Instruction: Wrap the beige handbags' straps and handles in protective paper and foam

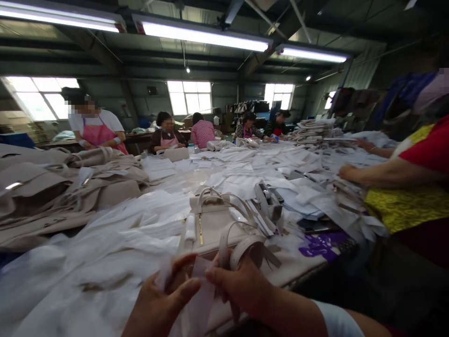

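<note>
Both my hands are low at the front edge of the long table. My left hand (pixel 159 299) pinches a thin translucent white paper sheet (pixel 199 299) between thumb and fingers. My right hand (pixel 242 285) grips the same sheet from the right, and its fingers also close around a rolled beige strap (pixel 247 245). That strap belongs to a beige handbag (pixel 213 222) lying flat on the table just beyond my hands, its looped handles on top.
White plastic and paper sheets (pixel 105 248) cover the table. Beige bags are stacked at the left (pixel 52 187). A person in red and yellow (pixel 407 187) works close on the right. Several other people sit at the far end (pixel 168 138). A purple piece (pixel 322 244) lies by the right edge.
</note>
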Demonstrator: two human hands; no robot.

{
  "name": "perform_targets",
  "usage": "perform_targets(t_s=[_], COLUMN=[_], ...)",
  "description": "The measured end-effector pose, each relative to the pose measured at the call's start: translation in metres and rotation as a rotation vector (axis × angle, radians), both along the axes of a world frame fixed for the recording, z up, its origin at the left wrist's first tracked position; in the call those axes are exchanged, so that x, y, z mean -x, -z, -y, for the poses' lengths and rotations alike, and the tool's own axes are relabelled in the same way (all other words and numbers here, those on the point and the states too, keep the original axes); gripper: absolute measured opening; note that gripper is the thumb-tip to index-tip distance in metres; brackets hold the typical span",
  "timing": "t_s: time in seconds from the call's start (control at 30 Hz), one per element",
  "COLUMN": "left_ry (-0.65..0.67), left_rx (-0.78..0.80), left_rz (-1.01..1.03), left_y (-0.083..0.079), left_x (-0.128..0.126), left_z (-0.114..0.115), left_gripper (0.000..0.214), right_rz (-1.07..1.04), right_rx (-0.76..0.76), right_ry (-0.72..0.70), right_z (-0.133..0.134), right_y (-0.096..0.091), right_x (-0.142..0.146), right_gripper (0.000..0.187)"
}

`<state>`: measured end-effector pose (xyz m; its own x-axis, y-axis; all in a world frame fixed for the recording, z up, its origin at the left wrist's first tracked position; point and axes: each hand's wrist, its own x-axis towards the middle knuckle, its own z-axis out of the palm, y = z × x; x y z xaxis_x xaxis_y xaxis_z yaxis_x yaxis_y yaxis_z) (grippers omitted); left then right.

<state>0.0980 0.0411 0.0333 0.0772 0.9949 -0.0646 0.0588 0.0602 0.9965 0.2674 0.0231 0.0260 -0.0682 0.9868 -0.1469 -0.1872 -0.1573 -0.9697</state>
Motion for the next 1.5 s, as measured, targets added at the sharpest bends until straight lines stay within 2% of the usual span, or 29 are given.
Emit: perform_targets(t_s=[0.17,0.23,0.37,0.47,0.63,0.83,1.0,1.17,1.4,1.5], left_ry=[0.273,0.248,0.090,0.069,0.093,0.114,0.121,0.107,0.121,0.139], left_rx=[-0.079,-0.089,-0.086,-0.120,-0.096,-0.078,-0.097,-0.110,-0.136,-0.196], left_rz=[-0.047,-0.034,-0.016,0.014,0.078,0.052,0.036,0.052,0.043,-0.075], left_y=[-0.002,-0.002,0.004,0.008,0.013,0.009,0.004,0.007,0.009,0.006], left_x=[0.003,0.006,0.014,0.017,0.013,0.010,0.009,0.008,0.008,0.004], left_z=[-0.005,-0.005,-0.004,-0.002,0.001,0.005,0.005,0.005,0.004,0.004], left_gripper=[0.025,0.024,0.028,0.028,0.028,0.028,0.026,0.022,0.017,0.017], right_rz=[0.063,0.102,0.193,0.283,0.140,0.220,0.283,0.280,0.364,0.458], right_rx=[-0.006,-0.051,-0.195,-0.296,-0.372,-0.406,-0.419,-0.405,-0.442,-0.538], right_ry=[-0.063,-0.123,-0.191,-0.108,0.029,0.075,0.059,0.051,0.099,-0.008], right_z=[0.003,0.005,0.004,-0.003,-0.013,-0.016,-0.017,-0.016,-0.017,-0.012], right_y=[-0.002,-0.003,-0.009,-0.017,-0.030,-0.044,-0.041,-0.038,-0.040,-0.035], right_x=[0.007,0.005,-0.015,-0.039,-0.061,-0.048,-0.042,-0.043,-0.041,-0.031], right_gripper=[0.037,0.042,0.045,0.034,0.030,0.041,0.043,0.044,0.040,0.030])
